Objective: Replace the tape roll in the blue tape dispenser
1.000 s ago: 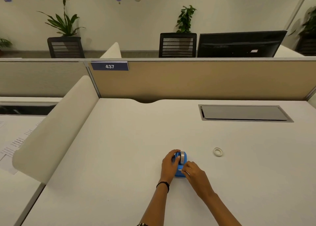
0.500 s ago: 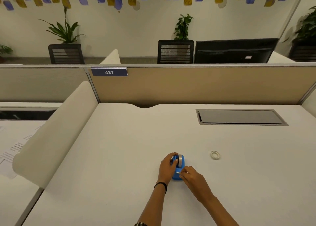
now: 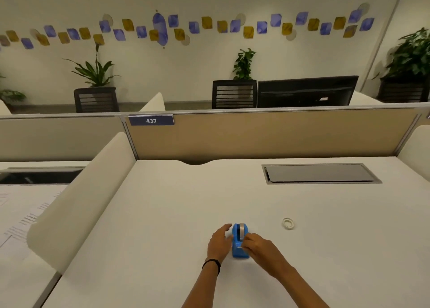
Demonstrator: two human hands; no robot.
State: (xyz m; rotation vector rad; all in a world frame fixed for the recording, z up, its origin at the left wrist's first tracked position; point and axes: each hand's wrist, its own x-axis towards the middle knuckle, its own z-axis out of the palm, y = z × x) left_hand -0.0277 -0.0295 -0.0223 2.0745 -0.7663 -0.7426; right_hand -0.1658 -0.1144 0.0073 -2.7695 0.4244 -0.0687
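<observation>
View tilted up; blue dispenser (image 3: 238,253) on white desk (image 3: 186,214), beige partition (image 3: 267,135).

I see a grey cable hatch (image 3: 321,173) right of centre, a 437 label (image 3: 151,120) on the tan partition (image 3: 267,135), and papers (image 3: 21,217) far left.

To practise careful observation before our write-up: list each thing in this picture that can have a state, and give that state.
blue tape dispenser: upright on the desk, roll loaded.
tape roll: seated in the dispenser.
white ring: lying flat on the desk, apart, untouched.
left hand: at the dispenser's left side; grip unclear.
right hand: pinching at the dispenser's cutter end.
desk hatch: closed.
</observation>
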